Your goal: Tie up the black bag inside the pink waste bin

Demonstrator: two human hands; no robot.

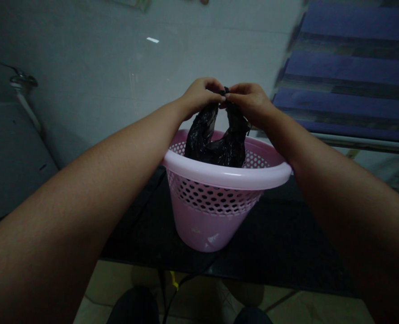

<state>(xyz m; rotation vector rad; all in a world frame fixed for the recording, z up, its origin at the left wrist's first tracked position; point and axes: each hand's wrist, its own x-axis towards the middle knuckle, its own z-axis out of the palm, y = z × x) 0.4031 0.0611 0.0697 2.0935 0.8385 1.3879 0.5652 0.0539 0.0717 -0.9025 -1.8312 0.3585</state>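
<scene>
Pale, glossy wall (111, 40) behind the pink basket (226, 176), dimly lit, with a metal tap (23, 80) far to the basket's left and blue-and-grey striped material (341, 67) to its upper right. Upright on a black surface (297, 238), near the front edge; more of that surface to the basket's right, under the right forearm. Marked on the basket's lower front with a small pale patch, too blurred to read. Pierced with holes below a broad, smooth rim, solid lower down. Gripping the black plastic bag (216, 146) above the basket's opening, with left hand (199, 95) and right hand (253, 101) both closed at the fingertips, pinching gathered plastic where they nearly meet. Hanging in two raised strands from there, with the lower part inside the basket. Below the basket, past the surface's front edge, tiled floor (287, 303) and a small yellow thing (174, 280)
</scene>
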